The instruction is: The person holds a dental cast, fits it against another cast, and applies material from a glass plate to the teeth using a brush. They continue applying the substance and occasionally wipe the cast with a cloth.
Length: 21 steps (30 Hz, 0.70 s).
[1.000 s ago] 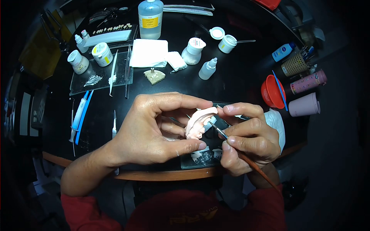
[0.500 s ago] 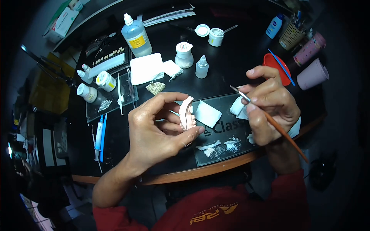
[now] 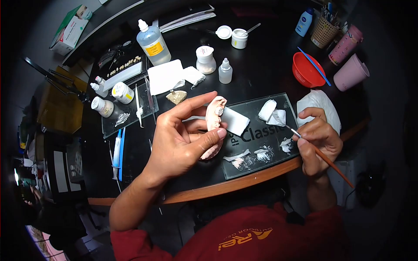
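Pinched between thumb and fingers of my left hand (image 3: pixel 180 135) is a pale pink dental model (image 3: pixel 214 114), held above the desk with its teeth facing right. My right hand (image 3: pixel 320 141) grips a thin brush (image 3: pixel 322 153) with an orange-brown handle. Its tip points up and left, close to the folded white tissue (image 3: pixel 276 116) on the dark glass slab (image 3: pixel 261 152). White powdery paste (image 3: pixel 263 154) lies in several smears along the slab's near side. Another folded tissue (image 3: pixel 237 122) sits on the slab just right of the model.
A dropper bottle (image 3: pixel 225 71), a lidded jar (image 3: pixel 205 61) and a large liquid bottle (image 3: pixel 153 43) stand behind my hands. At the right are a red bowl (image 3: pixel 305 74) and a pink cup (image 3: pixel 351 73). On the left, a second glass slab (image 3: pixel 130 114) bears jars and a spatula.
My left hand has turned the model, so more of its teeth show. My right hand has moved right and down with the brush, its tip now near the folded tissue.
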Tool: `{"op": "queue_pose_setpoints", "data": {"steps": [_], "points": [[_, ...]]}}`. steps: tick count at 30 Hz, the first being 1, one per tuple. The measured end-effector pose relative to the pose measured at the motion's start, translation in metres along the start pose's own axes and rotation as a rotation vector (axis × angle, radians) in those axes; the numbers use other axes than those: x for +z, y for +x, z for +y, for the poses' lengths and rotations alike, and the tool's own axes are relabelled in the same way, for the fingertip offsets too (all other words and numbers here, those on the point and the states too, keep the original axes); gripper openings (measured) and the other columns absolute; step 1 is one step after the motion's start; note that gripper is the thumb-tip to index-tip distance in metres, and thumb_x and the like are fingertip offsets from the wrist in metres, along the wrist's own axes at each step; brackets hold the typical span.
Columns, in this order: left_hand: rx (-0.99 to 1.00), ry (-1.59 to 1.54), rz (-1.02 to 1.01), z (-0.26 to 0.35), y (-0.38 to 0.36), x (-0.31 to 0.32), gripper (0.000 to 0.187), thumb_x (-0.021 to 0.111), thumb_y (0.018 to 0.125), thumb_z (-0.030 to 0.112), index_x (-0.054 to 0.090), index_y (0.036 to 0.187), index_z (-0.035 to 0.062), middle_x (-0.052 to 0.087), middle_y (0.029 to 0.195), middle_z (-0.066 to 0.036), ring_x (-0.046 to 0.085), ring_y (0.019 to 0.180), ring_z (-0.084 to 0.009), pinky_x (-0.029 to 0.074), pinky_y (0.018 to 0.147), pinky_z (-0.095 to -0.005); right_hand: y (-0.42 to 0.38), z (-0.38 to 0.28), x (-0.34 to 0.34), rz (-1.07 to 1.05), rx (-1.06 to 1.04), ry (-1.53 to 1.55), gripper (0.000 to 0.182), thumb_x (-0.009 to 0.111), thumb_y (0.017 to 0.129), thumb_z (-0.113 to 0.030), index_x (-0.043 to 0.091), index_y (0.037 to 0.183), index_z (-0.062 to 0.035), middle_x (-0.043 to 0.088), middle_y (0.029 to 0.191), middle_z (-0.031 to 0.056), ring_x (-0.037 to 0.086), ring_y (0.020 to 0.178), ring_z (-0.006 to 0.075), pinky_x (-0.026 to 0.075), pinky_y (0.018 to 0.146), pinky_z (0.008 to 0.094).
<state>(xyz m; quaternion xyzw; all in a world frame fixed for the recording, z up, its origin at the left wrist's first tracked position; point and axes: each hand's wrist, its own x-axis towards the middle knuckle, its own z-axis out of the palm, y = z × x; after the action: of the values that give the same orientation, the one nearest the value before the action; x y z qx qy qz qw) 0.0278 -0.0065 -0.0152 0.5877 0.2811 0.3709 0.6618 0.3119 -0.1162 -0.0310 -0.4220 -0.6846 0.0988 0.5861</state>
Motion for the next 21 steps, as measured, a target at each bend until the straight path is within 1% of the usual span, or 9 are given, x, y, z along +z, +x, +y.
{"op": "queue_pose_setpoints", "data": {"steps": [2, 3, 4, 5, 8, 11, 14, 17, 21], "points": [[-0.060, -0.064, 0.010, 0.002, 0.000, 0.003, 0.061, 0.075, 0.089, -0.010, 0.052, 0.146, -0.0061, 0.066, 0.124, -0.019, 0.074, 0.107, -0.0275, 0.064, 0.089, -0.0351, -0.013, 0.001, 0.003, 0.029, 0.021, 0.021, 0.010, 0.066, 0.077, -0.001, 0.062, 0.085, -0.0043, 0.066, 0.073, 0.0086, 0.061, 0.085, 0.0238, 0.049, 0.094, 0.0459], [-0.011, -0.057, -0.006, -0.005, 0.001, 0.001, 0.060, 0.074, 0.090, -0.009, 0.051, 0.146, -0.0061, 0.066, 0.126, -0.019, 0.074, 0.108, -0.0274, 0.064, 0.089, -0.0340, -0.022, -0.003, 0.003, 0.036, 0.051, 0.022, 0.010, 0.066, 0.077, -0.001, 0.062, 0.085, -0.0044, 0.066, 0.072, 0.0086, 0.061, 0.084, 0.0234, 0.049, 0.094, 0.0455], [-0.007, -0.036, -0.007, -0.008, 0.001, 0.000, 0.060, 0.074, 0.090, -0.008, 0.051, 0.146, -0.0058, 0.066, 0.126, -0.019, 0.074, 0.108, -0.0275, 0.064, 0.089, -0.0333, -0.027, -0.005, 0.005, 0.016, 0.022, 0.002, 0.011, 0.066, 0.076, 0.000, 0.062, 0.085, -0.0044, 0.066, 0.070, 0.0080, 0.061, 0.078, 0.0221, 0.050, 0.093, 0.0446], [0.002, -0.012, -0.006, -0.007, 0.000, 0.000, 0.060, 0.074, 0.091, -0.007, 0.051, 0.146, -0.0055, 0.066, 0.126, -0.019, 0.073, 0.109, -0.0275, 0.065, 0.088, -0.0327, -0.032, -0.008, 0.008, 0.015, 0.052, -0.007, 0.011, 0.066, 0.074, 0.000, 0.063, 0.083, -0.0044, 0.066, 0.069, 0.0075, 0.060, 0.075, 0.0213, 0.050, 0.092, 0.0440], [0.002, 0.054, 0.024, -0.002, -0.001, 0.004, 0.061, 0.075, 0.091, -0.005, 0.051, 0.147, -0.0044, 0.065, 0.127, -0.019, 0.073, 0.110, -0.0276, 0.065, 0.087, -0.0328, -0.044, -0.006, 0.012, -0.011, 0.052, 0.012, 0.010, 0.065, 0.071, 0.002, 0.063, 0.078, -0.0044, 0.065, 0.066, 0.0069, 0.059, 0.073, 0.0210, 0.049, 0.089, 0.0426], [0.034, 0.099, 0.034, 0.000, -0.002, 0.005, 0.063, 0.076, 0.090, -0.002, 0.050, 0.148, -0.0042, 0.065, 0.125, -0.019, 0.073, 0.109, -0.0271, 0.066, 0.086, -0.0329, -0.047, -0.007, 0.017, -0.040, 0.041, -0.045, 0.014, 0.067, 0.066, 0.003, 0.062, 0.076, -0.0054, 0.063, 0.065, 0.0045, 0.058, 0.076, 0.0229, 0.050, 0.084, 0.0402], [0.032, 0.101, 0.033, 0.004, -0.002, 0.004, 0.063, 0.076, 0.090, -0.003, 0.051, 0.147, -0.0049, 0.065, 0.124, -0.020, 0.073, 0.109, -0.0274, 0.066, 0.086, -0.0337, -0.049, -0.009, 0.020, -0.088, 0.059, -0.110, 0.017, 0.067, 0.061, 0.004, 0.062, 0.074, -0.0065, 0.063, 0.064, 0.0028, 0.060, 0.079, 0.0248, 0.050, 0.081, 0.0382], [0.040, 0.109, 0.038, 0.005, -0.003, 0.005, 0.063, 0.077, 0.089, -0.002, 0.051, 0.147, -0.0057, 0.065, 0.124, -0.020, 0.073, 0.108, -0.0276, 0.066, 0.086, -0.0340, -0.051, -0.007, 0.022, -0.088, 0.049, -0.126, 0.020, 0.065, 0.057, 0.005, 0.062, 0.072, -0.0074, 0.063, 0.064, 0.0017, 0.060, 0.079, 0.0259, 0.051, 0.077, 0.0366], [0.045, 0.112, 0.044, 0.003, -0.003, 0.006, 0.066, 0.079, 0.087, 0.000, 0.051, 0.146, -0.0063, 0.066, 0.123, -0.020, 0.074, 0.106, -0.0281, 0.065, 0.086, -0.0347, -0.052, -0.008, 0.020, -0.085, 0.069, -0.140, 0.019, 0.064, 0.056, 0.005, 0.060, 0.069, -0.0082, 0.062, 0.063, 0.0015, 0.060, 0.078, 0.0251, 0.050, 0.075, 0.0361]]}}
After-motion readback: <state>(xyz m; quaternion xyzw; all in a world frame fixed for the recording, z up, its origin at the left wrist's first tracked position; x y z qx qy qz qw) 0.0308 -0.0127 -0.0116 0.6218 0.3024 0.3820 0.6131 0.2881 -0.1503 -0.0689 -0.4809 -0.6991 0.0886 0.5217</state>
